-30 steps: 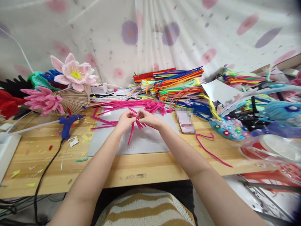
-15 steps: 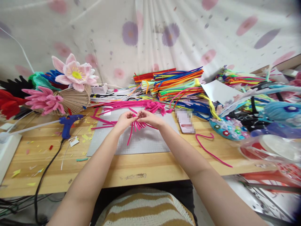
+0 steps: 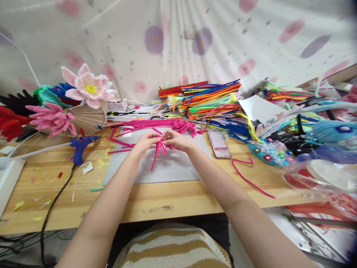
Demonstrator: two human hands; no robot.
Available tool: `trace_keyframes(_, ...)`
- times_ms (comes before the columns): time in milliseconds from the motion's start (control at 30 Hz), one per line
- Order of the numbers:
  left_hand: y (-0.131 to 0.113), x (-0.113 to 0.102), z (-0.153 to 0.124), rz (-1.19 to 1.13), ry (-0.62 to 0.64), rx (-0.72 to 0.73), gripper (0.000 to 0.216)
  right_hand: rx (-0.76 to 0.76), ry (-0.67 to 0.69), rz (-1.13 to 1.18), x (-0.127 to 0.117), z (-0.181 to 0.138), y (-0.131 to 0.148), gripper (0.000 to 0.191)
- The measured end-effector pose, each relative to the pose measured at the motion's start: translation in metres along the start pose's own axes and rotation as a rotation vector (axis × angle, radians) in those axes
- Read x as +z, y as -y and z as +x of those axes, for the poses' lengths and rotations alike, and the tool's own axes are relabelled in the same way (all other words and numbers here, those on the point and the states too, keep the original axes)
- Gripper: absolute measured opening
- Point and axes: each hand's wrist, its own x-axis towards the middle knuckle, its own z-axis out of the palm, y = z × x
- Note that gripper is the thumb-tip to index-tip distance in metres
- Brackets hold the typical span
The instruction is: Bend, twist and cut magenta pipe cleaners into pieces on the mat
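Note:
My left hand (image 3: 145,142) and my right hand (image 3: 175,139) meet over a grey cutting mat (image 3: 178,167) at the middle of the wooden table (image 3: 167,201). Both pinch a bundle of bent hot-pink pipe cleaners (image 3: 159,149), whose loose ends hang down and fan out below my fingers. More pink pipe cleaners (image 3: 145,124) lie just behind the mat, and a curled pink cluster (image 3: 184,127) sits beyond my right hand.
A blue glue gun (image 3: 80,146) lies left of the mat, its black cord running off the front edge. Stacked coloured pipe cleaners (image 3: 212,100) fill the back. Pink flowers (image 3: 83,86) stand at the left. A phone (image 3: 220,143), a loose pink pipe cleaner (image 3: 248,178) and clutter lie at the right.
The hands stay together over the mat. The fingers have shifted slightly on the pink bundle, whose fanned ends have drawn a little closer together.

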Motion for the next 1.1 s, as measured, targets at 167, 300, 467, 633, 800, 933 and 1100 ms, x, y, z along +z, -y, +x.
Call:
trace_keyframes(167, -0.004, 0.003, -0.001, 0.026, -0.048, 0.031, 0.028, 0.014, -0.045, 0.054, 0.001, 0.002, -0.003, 0.030)
trace_keyframes(300, -0.004, 0.004, -0.001, -0.013, -0.043, 0.023, 0.029, -0.006, -0.030, 0.037, 0.001, 0.002, -0.003, 0.034)
trace_keyframes(467, -0.002, 0.008, 0.003, -0.012, -0.119, 0.056, 0.024, -0.007, -0.045, 0.010, 0.006, 0.002, -0.004, 0.029)
trace_keyframes(633, 0.005, 0.008, 0.008, 0.036, -0.206, 0.163, 0.019, -0.026, -0.073, -0.147, 0.008, 0.006, -0.002, 0.025)
trace_keyframes(800, 0.007, 0.011, 0.008, 0.028, -0.261, 0.234, 0.019, 0.059, 0.048, -0.101, 0.014, 0.006, -0.001, 0.030)
trace_keyframes(933, 0.005, 0.012, 0.008, -0.017, -0.196, 0.243, 0.024, 0.034, 0.033, -0.041, 0.019, 0.007, -0.003, 0.029)
trace_keyframes(1100, 0.007, 0.006, 0.007, -0.045, -0.129, 0.239, 0.030, -0.034, -0.067, -0.215, 0.021, 0.006, -0.003, 0.026)
